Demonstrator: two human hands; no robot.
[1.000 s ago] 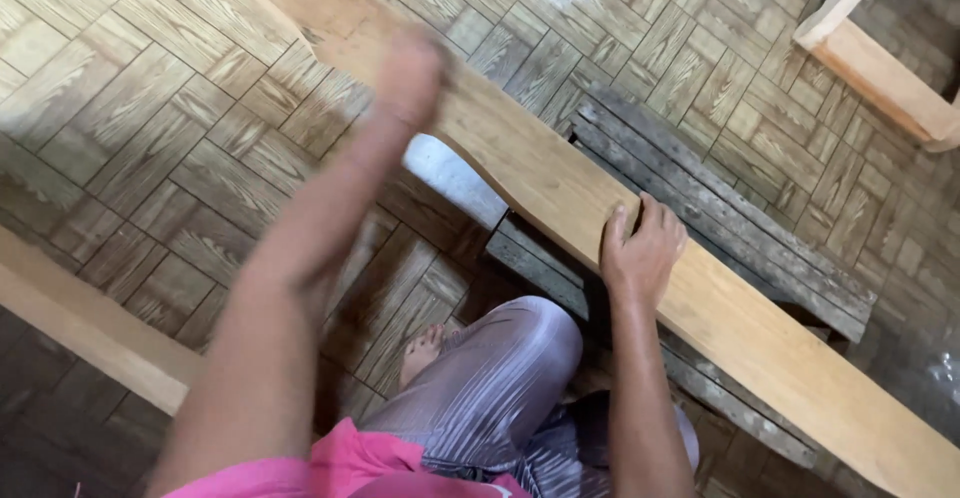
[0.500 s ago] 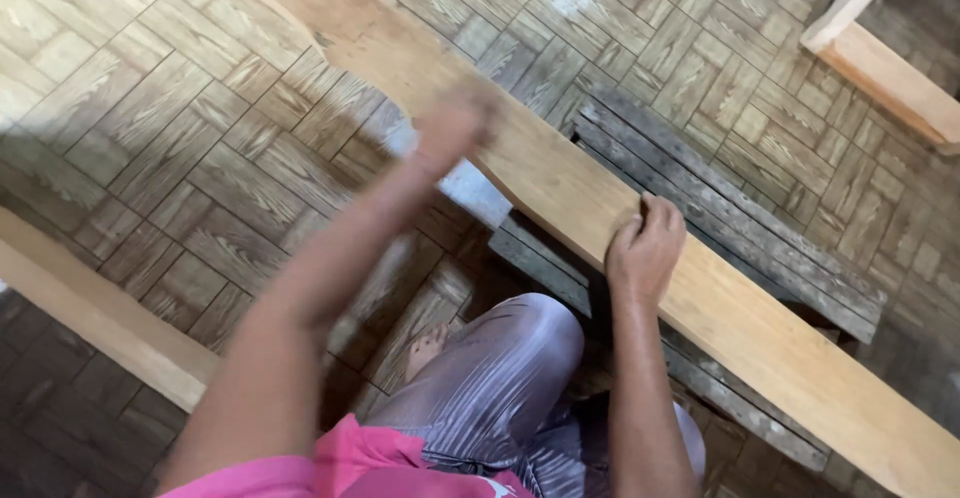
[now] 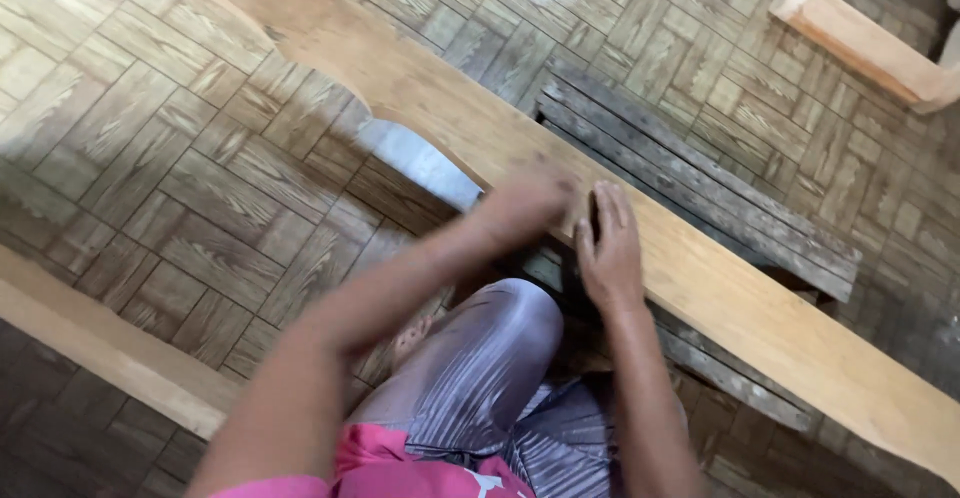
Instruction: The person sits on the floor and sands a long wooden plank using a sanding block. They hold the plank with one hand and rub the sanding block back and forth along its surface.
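Note:
A long light-brown wooden plank (image 3: 740,298) with a curved cut-out in its near edge runs from the top left to the lower right. It lies across a low grey slatted bench (image 3: 700,178). My right hand (image 3: 605,248) lies on the plank's near edge, fingers stretched over the top and pressing it down. My left hand (image 3: 530,198) is a blur on the plank's surface, right beside my right hand. Whether it holds anything cannot be made out.
The floor is wood-pattern parquet tile (image 3: 150,128). Another pale wooden beam (image 3: 100,343) lies at the lower left. A wooden frame (image 3: 860,43) stands at the top right. My knee in grey shorts (image 3: 480,368) and a bare foot (image 3: 410,338) sit under the plank.
My left hand has slid along the plank from the far upper left down to my right hand. My right hand has stayed put, its fingers flattening out on the plank.

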